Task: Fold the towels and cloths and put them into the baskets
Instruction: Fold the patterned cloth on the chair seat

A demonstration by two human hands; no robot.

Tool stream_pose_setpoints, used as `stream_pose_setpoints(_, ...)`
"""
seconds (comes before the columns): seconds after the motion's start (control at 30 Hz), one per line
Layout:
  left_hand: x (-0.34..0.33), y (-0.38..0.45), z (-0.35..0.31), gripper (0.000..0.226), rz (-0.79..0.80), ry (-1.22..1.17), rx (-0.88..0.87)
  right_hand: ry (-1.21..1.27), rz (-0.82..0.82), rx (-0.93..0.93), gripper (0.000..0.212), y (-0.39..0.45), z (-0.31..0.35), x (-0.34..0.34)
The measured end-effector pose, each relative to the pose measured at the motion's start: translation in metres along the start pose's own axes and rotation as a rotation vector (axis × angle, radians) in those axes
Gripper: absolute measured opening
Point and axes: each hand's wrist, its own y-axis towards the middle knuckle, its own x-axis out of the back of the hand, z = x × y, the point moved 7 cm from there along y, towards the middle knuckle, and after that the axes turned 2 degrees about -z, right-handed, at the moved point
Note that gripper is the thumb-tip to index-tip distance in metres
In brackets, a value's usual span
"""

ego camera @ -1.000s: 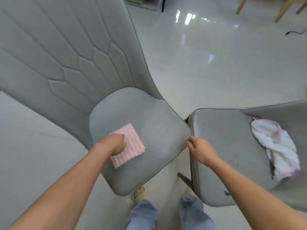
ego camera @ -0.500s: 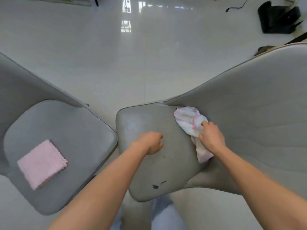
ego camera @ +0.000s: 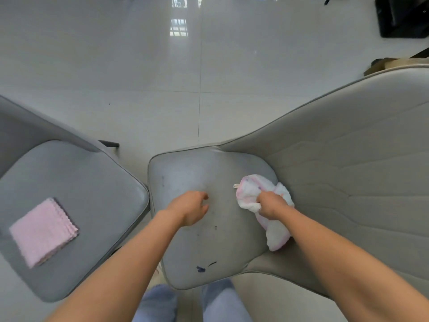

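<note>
Step in hand: pick-up of the second cloth for folding. The crumpled white towel [ego camera: 262,201] is gripped by the right hand [ego camera: 270,204], fingers curled round its middle; it lies on the right chair seat [ego camera: 197,240], at the side nearest the backrest, pink-edged tail trailing toward the viewer. The left hand [ego camera: 192,206] is held just above the same seat, to the left of the towel, fingers loosely curled, nothing held. A folded pink cloth [ego camera: 43,231] is seen on the neighbouring chair [ego camera: 92,194], left of the seat. No baskets are in view. Next, judged: towel to be lifted, a second edge taken by the left hand, spread flat on the seat.
</note>
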Motion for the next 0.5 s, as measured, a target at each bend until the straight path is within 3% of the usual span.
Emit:
stream_pose_setpoints(0.17, 0.026, -0.031, -0.011, 0.065, -0.068, -0.099, -0.163, 0.245, -0.042, 0.362, 0.026, -0.066, 0.068, 0.042)
stream_pose_setpoints(0.23, 0.038, -0.043, -0.010, 0.072, -0.052, -0.119, -0.192, 0.314, -0.010, 0.435, 0.035, -0.094, 0.095, 0.059)
stream_pose_setpoints(0.3, 0.050, -0.059, -0.005, 0.074, -0.004, -0.077, -0.206, 0.353, 0.048, 0.452, 0.030, -0.122, 0.121, 0.069)
stream_pose_setpoints(0.43, 0.071, -0.111, 0.007, 0.050, 0.049, 0.005, -0.287, 0.405, 0.105, 0.488, 0.006, -0.176, 0.178, 0.074)
stream_pose_setpoints(0.5, 0.072, -0.139, 0.026, 0.037, 0.069, 0.004, -0.278, 0.386, 0.073, 0.480, 0.016, -0.196, 0.201, 0.076)
